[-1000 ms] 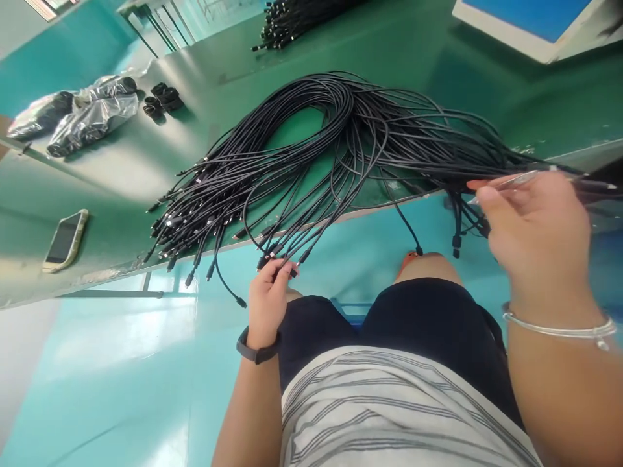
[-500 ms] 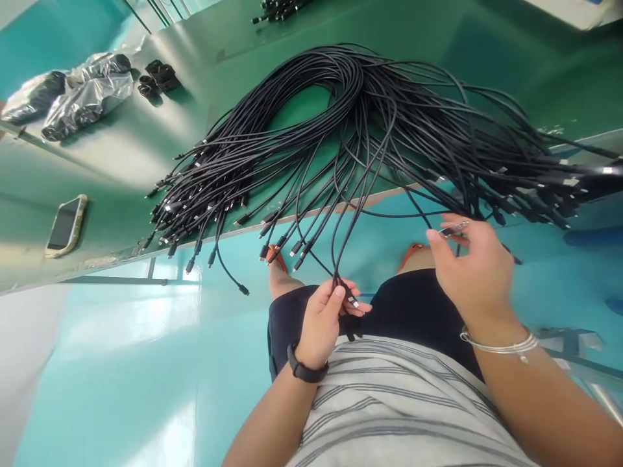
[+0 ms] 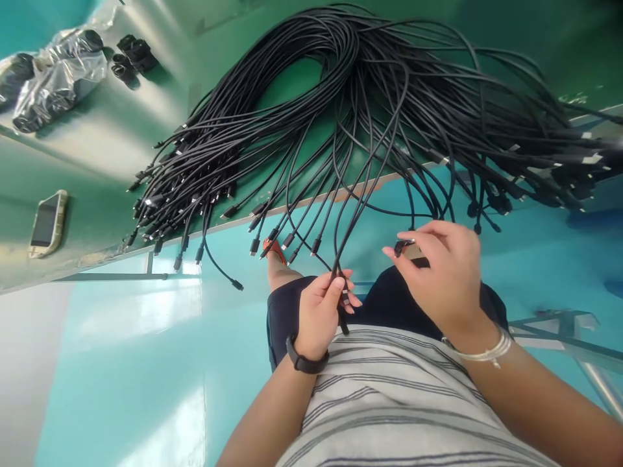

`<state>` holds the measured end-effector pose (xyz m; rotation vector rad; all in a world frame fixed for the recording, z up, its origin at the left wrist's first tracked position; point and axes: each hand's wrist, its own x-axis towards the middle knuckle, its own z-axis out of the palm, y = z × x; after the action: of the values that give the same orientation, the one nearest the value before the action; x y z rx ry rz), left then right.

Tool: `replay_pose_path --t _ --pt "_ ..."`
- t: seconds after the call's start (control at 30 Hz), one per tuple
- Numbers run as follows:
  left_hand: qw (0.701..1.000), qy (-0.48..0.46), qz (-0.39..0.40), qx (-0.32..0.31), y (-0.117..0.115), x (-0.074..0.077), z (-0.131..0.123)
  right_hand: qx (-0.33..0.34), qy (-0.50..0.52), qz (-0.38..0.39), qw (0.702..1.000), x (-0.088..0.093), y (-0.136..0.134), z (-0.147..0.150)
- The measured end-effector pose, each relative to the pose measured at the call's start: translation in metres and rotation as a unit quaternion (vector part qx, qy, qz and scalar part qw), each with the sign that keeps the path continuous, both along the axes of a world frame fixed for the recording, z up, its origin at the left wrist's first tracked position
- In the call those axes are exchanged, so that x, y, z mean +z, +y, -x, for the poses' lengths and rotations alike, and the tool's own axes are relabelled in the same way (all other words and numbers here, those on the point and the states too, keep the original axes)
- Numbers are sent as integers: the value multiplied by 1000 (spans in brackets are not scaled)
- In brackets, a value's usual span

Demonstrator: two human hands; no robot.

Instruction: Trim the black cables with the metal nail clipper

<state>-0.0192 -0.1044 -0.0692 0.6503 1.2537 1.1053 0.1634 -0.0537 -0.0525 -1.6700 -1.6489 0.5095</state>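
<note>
In front of my lap, my left hand (image 3: 324, 301) pinches a few black USB cables (image 3: 337, 227) just behind their connectors (image 3: 345, 297), thumb on top. Those cables run up to a big looped bundle of black cables (image 3: 311, 107) on the green bench. To the right, my right hand (image 3: 440, 266) is closed, holding a small shiny black piece (image 3: 403, 247) between thumb and fingers; its kind is not clear. Loose cable ends (image 3: 287, 240) hang over the bench edge between and above my hands.
The green bench (image 3: 170, 130) ends just beyond my hands. On its left lie a phone (image 3: 47, 224), black items in clear plastic bags (image 3: 61, 84) and small black parts (image 3: 132, 59). More connectors (image 3: 549, 165) stick out over the edge at right. A metal frame (image 3: 564, 327) stands low at right.
My right hand has moved left and slightly down, nearer my left hand, still with the small black piece. The left hand keeps its hold on the cables. The view has shifted a little.
</note>
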Motion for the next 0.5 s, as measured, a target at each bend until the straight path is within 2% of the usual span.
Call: replay_pose_path --t 0.07,0.1,0.13,0.2,0.27,0.3,0.5 --pt "1000 -12 -3 -2 0 1 -1 37 84 40 995 11 -10 9" --pt "1000 -18 -6 -3 0 1 -2 56 159 81 982 14 -14 15" --pt "1000 -23 -9 -3 0 1 -2 72 251 127 957 16 -17 20" --pt "999 -29 -17 -3 0 1 -3 80 416 197 884 16 -20 30" --pt "999 -32 -22 -3 0 1 -3 70 506 226 830 13 -20 37" --pt "999 -33 -24 -4 0 2 -3 64 528 233 814 11 -19 39" --pt "999 -35 -33 -14 -1 4 -3 65 567 264 778 12 -16 42"
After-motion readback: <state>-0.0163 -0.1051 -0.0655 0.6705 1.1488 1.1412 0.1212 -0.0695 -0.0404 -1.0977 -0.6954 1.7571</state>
